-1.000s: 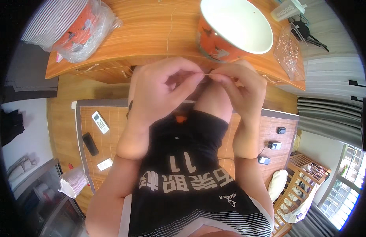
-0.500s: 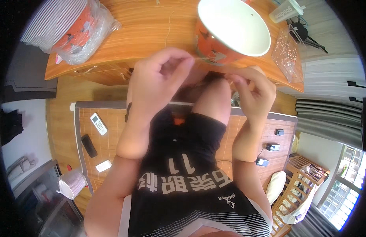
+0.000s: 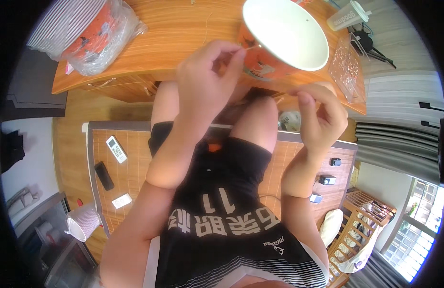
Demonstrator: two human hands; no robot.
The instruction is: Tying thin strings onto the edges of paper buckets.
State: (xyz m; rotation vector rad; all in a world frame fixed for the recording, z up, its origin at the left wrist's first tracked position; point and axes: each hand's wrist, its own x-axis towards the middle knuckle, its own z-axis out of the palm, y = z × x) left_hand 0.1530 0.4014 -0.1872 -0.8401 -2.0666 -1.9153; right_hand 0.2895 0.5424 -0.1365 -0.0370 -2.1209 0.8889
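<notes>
A large paper bucket (image 3: 265, 60), white inside and orange with dark figures outside, stands tilted in view at the table's near edge. My left hand (image 3: 207, 77) is raised just left of it, thumb and forefinger pinched on a thin pale strand (image 3: 252, 47) whose tip pokes out toward the bucket's wall. Below the bucket's right side, my right hand (image 3: 322, 115) is closed in a pinch too; what sits between its fingertips is too fine and blurred to make out. Another thin strand (image 3: 207, 29) lies on the wooden table (image 3: 178, 29).
Stacked paper buckets (image 3: 94, 41) in clear plastic stand at the table's left. To the right are a clear tray (image 3: 345, 69) and a lidded drink cup (image 3: 347, 17). Behind me a mat-covered bed (image 3: 135, 168) carries a remote (image 3: 117, 149), a phone (image 3: 104, 175) and small boxes.
Both hands have shifted to the right. My left hand has also risen, now in front of the bucket's left wall, and my right hand has dropped slightly.
</notes>
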